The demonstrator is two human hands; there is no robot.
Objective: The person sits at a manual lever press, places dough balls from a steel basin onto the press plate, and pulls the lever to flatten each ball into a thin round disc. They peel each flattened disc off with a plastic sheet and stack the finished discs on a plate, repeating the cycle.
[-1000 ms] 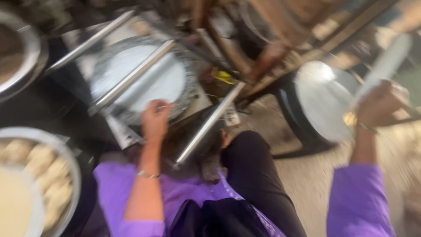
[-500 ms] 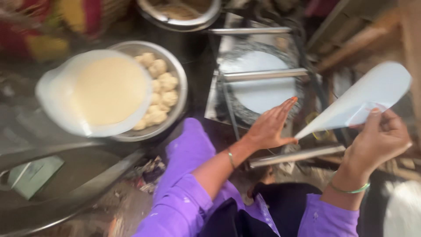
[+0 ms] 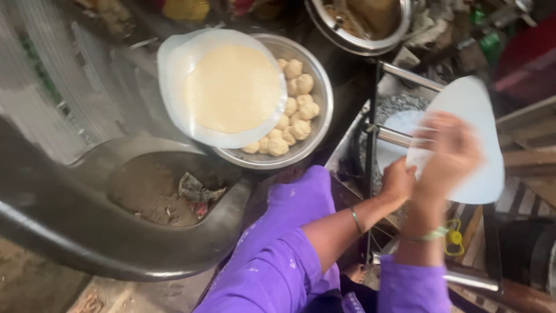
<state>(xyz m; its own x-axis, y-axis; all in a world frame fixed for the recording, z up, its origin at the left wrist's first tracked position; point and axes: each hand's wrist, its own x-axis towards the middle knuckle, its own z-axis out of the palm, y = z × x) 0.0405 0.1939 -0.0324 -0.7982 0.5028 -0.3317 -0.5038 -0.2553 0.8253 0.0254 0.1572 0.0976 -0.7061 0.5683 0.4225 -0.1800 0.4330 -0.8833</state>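
Right hand [image 3: 449,156], blurred, fingers clamped on a white round plastic sheet [image 3: 472,145] held over the metal press [image 3: 394,136]. Left hand [image 3: 398,181] sits at the sheet's lower edge by the press bar; fingers curled, can't tell if gripping. Steel bowl [image 3: 315,124] of dough balls [image 3: 298,110] further left, flattened dough disc [image 3: 231,87] on a sheet over it.

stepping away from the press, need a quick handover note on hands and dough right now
Right hand: blurred, holds the white round sheet over the press plate.
Left hand: at the press, by the sheet's lower edge.
Steel bowl of dough balls up left, with a flattened dough round on a white sheet on top.
Done: one round flattened.
Left: many balls unpressed.
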